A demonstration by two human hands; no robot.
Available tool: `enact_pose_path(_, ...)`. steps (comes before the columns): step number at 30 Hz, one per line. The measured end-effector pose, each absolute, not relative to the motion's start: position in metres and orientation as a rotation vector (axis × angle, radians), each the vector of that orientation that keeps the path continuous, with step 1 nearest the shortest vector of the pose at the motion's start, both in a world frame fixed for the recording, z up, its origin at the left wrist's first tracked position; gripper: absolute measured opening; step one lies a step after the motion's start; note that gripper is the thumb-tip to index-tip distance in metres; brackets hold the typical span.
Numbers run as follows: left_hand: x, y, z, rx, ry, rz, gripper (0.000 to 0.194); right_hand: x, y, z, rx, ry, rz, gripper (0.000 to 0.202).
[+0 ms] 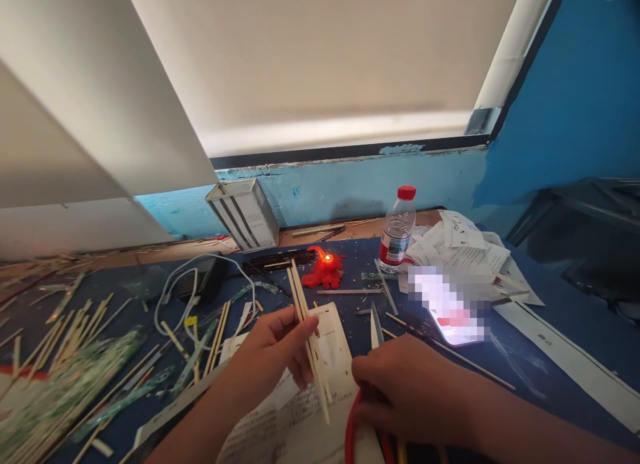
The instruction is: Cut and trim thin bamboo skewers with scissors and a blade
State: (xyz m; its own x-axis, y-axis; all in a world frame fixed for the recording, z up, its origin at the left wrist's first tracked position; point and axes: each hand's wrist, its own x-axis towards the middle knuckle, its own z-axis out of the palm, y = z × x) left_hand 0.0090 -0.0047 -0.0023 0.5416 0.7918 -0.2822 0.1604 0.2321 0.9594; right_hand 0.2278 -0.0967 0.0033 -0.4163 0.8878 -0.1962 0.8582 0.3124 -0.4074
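On the near side of the lit, lumpy red candle [324, 276], holding slim pale wooden sticks [315, 372] lengthwise toward its left in the nearer left hand [280, 342]; gripping red-handled metal scissors [375, 331] in the right hand [405, 387].

Left hand [290, 344]: lay at lower centre, its thumb [304, 332] stretched toward the right of the frame and opposed to the bent fingers in a pinch grip. Left forearm [215, 407]: entered from the bottom edge and slanted up to the right. Right hand [395, 384]: lay right of lower centre, fingers curled in a closed grip, back uppermost. Right forearm [515, 421]: reached in from the lower right. The two hands were apart.
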Motion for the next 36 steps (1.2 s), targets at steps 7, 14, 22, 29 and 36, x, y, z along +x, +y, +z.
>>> enact_pose_path(7, 0.009, -0.010, -0.002, 1.430, 0.928, 0.340, 0.032, 0.230, -0.093, -0.002, -1.634, -2.465, 0.780, 0.047)
enact_pose_path(14, 0.009, -0.017, 0.006, 1.463, 0.740, 0.269, 0.024, 0.223, -0.098, -0.007, -1.558, -2.310, 0.885, 0.037)
enact_pose_path(22, 0.009, -0.018, 0.000, 1.305, 0.693, 0.470, 0.014, 0.218, -0.104, -0.001, -1.447, -2.085, 1.153, 0.025)
enact_pose_path(29, 0.008, -0.019, -0.004, 1.372, 0.726, 0.470, 0.012, 0.217, -0.106, -0.005, -1.445, -2.018, 1.237, 0.023)
enact_pose_path(36, 0.007, -0.021, -0.006, 1.557, 0.718, 0.415, 0.012, 0.218, -0.108, -0.006, -1.511, -2.045, 1.286, 0.039)
